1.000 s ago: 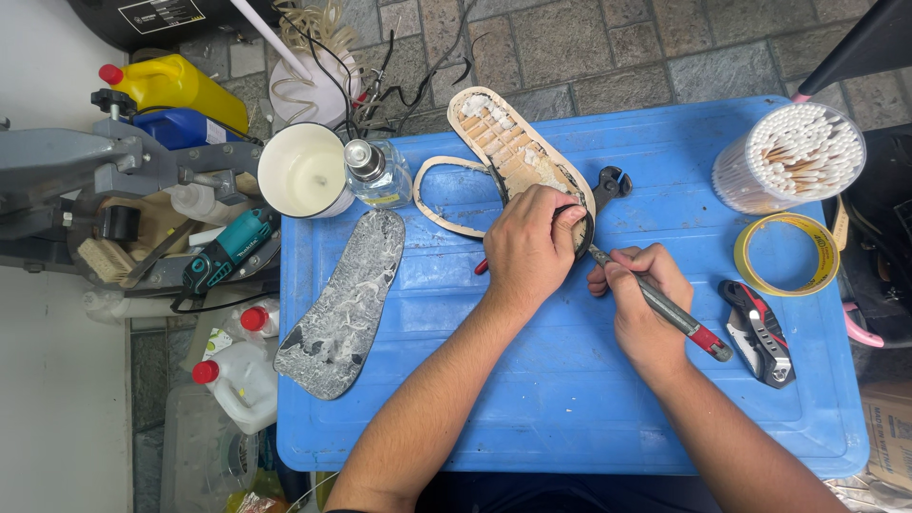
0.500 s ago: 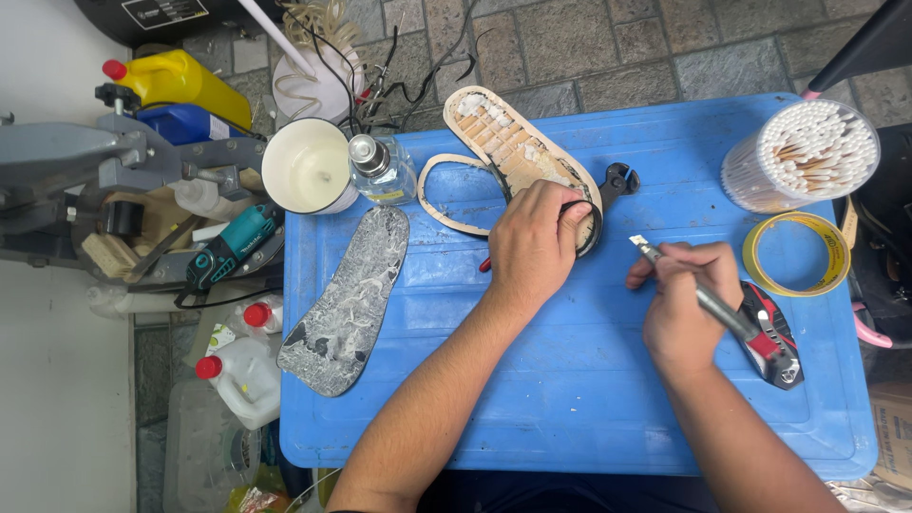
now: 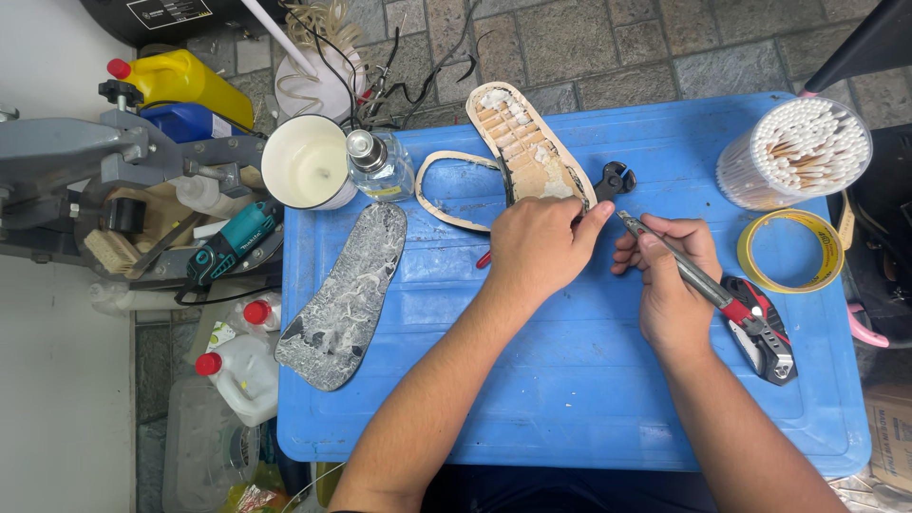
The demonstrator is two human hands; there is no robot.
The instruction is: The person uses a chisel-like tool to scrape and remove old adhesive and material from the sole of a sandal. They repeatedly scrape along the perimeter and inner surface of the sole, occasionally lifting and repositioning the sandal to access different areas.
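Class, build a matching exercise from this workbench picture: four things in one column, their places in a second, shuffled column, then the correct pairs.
Things:
1. Cutter knife
2. Tan shoe sole
3. Cotton swab tub
4. Grey insole

Places:
A. far right corner of the blue lid
B. held in the right hand
C. lying at the lid's left side
D. pressed under the left hand

Pairs: 1-B, 2-D, 3-A, 4-C

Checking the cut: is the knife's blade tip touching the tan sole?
Apart. The head view shows bare blue lid between the knife blade tip and the tan sole.
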